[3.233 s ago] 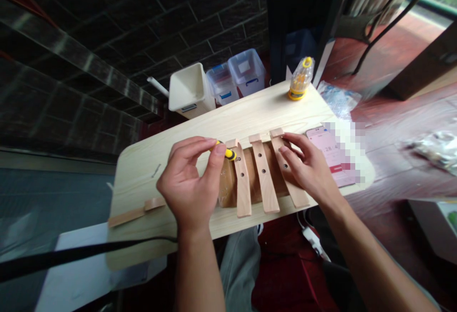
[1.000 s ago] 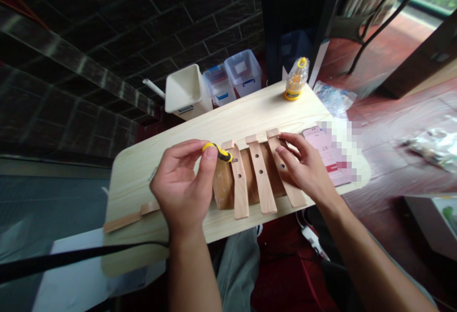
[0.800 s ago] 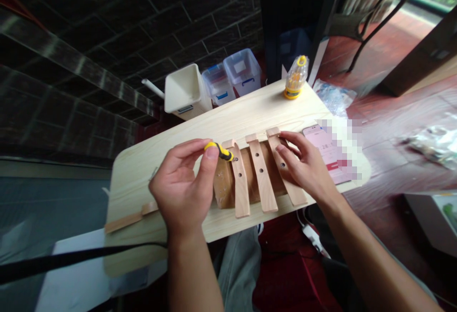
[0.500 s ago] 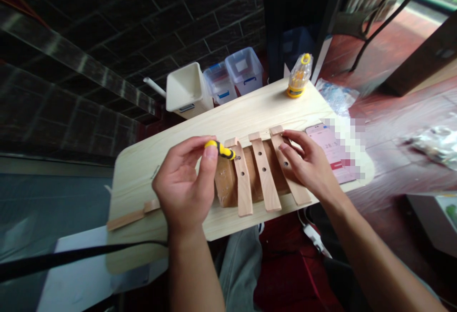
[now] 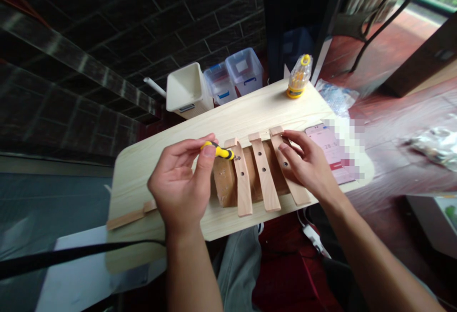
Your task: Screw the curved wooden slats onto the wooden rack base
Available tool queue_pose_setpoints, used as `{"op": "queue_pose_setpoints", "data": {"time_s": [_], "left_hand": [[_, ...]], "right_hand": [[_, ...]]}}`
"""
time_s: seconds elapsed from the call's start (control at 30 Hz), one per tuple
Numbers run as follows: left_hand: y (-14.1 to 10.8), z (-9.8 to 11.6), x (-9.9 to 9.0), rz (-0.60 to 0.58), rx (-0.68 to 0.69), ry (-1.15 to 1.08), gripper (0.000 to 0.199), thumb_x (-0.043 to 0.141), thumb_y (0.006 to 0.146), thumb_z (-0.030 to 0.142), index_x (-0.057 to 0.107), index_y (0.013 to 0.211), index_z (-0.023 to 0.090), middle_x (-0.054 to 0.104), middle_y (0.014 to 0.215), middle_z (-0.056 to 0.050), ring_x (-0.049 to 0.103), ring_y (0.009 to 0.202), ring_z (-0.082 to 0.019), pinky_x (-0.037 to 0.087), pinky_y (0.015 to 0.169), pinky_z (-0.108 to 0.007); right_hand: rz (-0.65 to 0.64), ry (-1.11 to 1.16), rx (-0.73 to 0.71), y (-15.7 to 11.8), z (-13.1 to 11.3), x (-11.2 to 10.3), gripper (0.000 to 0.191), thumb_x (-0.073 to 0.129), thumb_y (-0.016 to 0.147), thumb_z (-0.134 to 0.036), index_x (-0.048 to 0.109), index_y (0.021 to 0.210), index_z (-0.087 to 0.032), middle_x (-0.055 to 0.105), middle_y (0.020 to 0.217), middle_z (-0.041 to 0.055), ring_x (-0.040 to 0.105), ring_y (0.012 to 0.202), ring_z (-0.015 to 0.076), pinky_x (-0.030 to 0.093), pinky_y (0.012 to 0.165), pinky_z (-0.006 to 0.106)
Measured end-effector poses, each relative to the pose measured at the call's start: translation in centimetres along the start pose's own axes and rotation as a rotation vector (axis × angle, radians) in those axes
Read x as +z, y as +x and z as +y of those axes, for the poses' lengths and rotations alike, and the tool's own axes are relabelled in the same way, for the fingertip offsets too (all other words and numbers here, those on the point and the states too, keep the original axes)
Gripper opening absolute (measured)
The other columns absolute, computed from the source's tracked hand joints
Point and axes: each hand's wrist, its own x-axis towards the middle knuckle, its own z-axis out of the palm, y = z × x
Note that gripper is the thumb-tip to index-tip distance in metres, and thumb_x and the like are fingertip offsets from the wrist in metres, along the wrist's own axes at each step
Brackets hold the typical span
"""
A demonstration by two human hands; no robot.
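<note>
My left hand (image 5: 183, 179) is closed on a short yellow-and-black screwdriver (image 5: 223, 153), thumb and fingers around its handle. The driver's tip meets a screw at the upper hole of the left wooden slat (image 5: 244, 198). A middle slat (image 5: 268, 190) and a right slat (image 5: 298, 190) lie alongside it, each with a raised block at its far end. All three rest across a brown block (image 5: 224, 186) with a scuffed left side. My right hand (image 5: 309, 162) grips the right slat near its far end; some of its fingers are hidden.
Beneath the work is a pale wooden table (image 5: 143, 164). A phone (image 5: 330, 148) lies to the right, and a clear bottle-shaped bit holder (image 5: 300, 79) stands at the far right corner. Another wooden piece (image 5: 126, 219) lies left. Plastic bins (image 5: 187, 88) stand beyond the far edge.
My left hand has shifted slightly left and rolled a little, and the screwdriver handle has turned with it. My right hand and the slats have stayed in place.
</note>
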Motion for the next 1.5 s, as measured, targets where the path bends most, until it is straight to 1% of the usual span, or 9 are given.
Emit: {"op": "queue_pose_setpoints", "data": {"time_s": [0.13, 0.33, 0.47, 0.67, 0.83, 1.0, 1.17, 1.37, 1.5], "left_hand": [[-0.1, 0.0, -0.1, 0.002, 0.024, 0.012, 0.021, 0.085, 0.099, 0.036, 0.077, 0.106, 0.018, 0.088, 0.109, -0.008, 0.088, 0.101, -0.022, 0.074, 0.096, -0.039], [-0.2, -0.2, 0.3, -0.025, 0.098, -0.009, 0.019, 0.09, 0.095, 0.032, 0.08, 0.105, 0.019, 0.086, 0.105, -0.006, 0.087, 0.1, -0.02, 0.074, 0.093, -0.035], [-0.1, -0.3, 0.4, 0.018, 0.141, 0.03, 0.018, 0.094, 0.09, 0.029, 0.081, 0.1, 0.02, 0.085, 0.101, -0.003, 0.085, 0.095, -0.017, 0.074, 0.09, -0.032], [-0.1, 0.2, 0.2, 0.026, 0.096, 0.064, 0.012, 0.09, 0.093, 0.022, 0.087, 0.105, 0.021, 0.088, 0.101, -0.003, 0.086, 0.093, -0.018, 0.074, 0.093, -0.034], [-0.3, 0.4, 0.0, -0.019, 0.081, 0.017, 0.019, 0.086, 0.095, 0.013, 0.088, 0.111, 0.023, 0.089, 0.107, -0.003, 0.087, 0.099, -0.017, 0.073, 0.096, -0.031], [-0.4, 0.5, 0.6, -0.021, 0.091, -0.024, 0.019, 0.086, 0.095, 0.012, 0.086, 0.111, 0.022, 0.089, 0.107, -0.003, 0.086, 0.098, -0.016, 0.073, 0.095, -0.03], [-0.4, 0.4, 1.0, -0.018, 0.143, -0.015, 0.014, 0.087, 0.094, 0.015, 0.084, 0.106, 0.021, 0.087, 0.105, -0.003, 0.086, 0.099, -0.019, 0.073, 0.098, -0.036], [-0.2, 0.0, 0.6, 0.032, 0.172, 0.067, 0.018, 0.091, 0.09, 0.015, 0.085, 0.104, 0.024, 0.083, 0.101, -0.001, 0.082, 0.099, -0.017, 0.072, 0.093, -0.033], [-0.1, 0.2, 0.2, -0.019, 0.153, 0.056, 0.015, 0.088, 0.092, 0.015, 0.087, 0.104, 0.024, 0.085, 0.103, -0.002, 0.083, 0.097, -0.017, 0.073, 0.091, -0.033]], "right_hand": [[0.001, -0.004, 0.003, -0.1, 0.0, 0.0, 0.036, 0.073, 0.1, -0.045, 0.076, 0.131, -0.026, 0.079, 0.142, 0.0106, 0.075, 0.134, 0.0316, 0.058, 0.122, 0.056], [0.002, -0.001, 0.004, 0.0, 0.1, 0.1, 0.036, 0.073, 0.1, -0.046, 0.077, 0.13, -0.026, 0.08, 0.14, 0.0103, 0.075, 0.134, 0.0309, 0.057, 0.123, 0.056], [0.0, -0.003, 0.006, 0.1, 0.0, 0.0, 0.036, 0.073, 0.1, -0.046, 0.077, 0.13, -0.026, 0.08, 0.14, 0.0102, 0.074, 0.135, 0.0309, 0.056, 0.124, 0.057], [-0.003, 0.0, 0.013, 0.0, -0.1, 0.0, 0.038, 0.073, 0.1, -0.047, 0.076, 0.131, -0.026, 0.08, 0.141, 0.0103, 0.075, 0.134, 0.0313, 0.058, 0.122, 0.057], [-0.005, -0.003, 0.011, 0.0, -0.2, 0.0, 0.038, 0.073, 0.099, -0.047, 0.076, 0.13, -0.025, 0.08, 0.14, 0.0113, 0.075, 0.133, 0.0323, 0.058, 0.122, 0.058], [0.002, -0.017, 0.002, 0.0, -0.2, 0.0, 0.038, 0.072, 0.099, -0.046, 0.077, 0.13, -0.024, 0.08, 0.14, 0.0121, 0.074, 0.134, 0.0321, 0.056, 0.124, 0.058], [-0.011, -0.027, -0.015, 0.0, -0.2, 0.0, 0.037, 0.071, 0.101, -0.044, 0.076, 0.132, -0.025, 0.079, 0.142, 0.011, 0.073, 0.136, 0.031, 0.055, 0.126, 0.056], [-0.009, -0.028, -0.019, 0.0, -0.1, 0.0, 0.036, 0.071, 0.102, -0.045, 0.075, 0.132, -0.026, 0.08, 0.141, 0.0103, 0.073, 0.135, 0.0314, 0.055, 0.125, 0.057], [-0.009, -0.021, -0.015, 0.0, 0.0, 0.0, 0.036, 0.072, 0.101, -0.047, 0.076, 0.13, -0.026, 0.08, 0.14, 0.01, 0.074, 0.134, 0.0311, 0.057, 0.123, 0.057]]}}
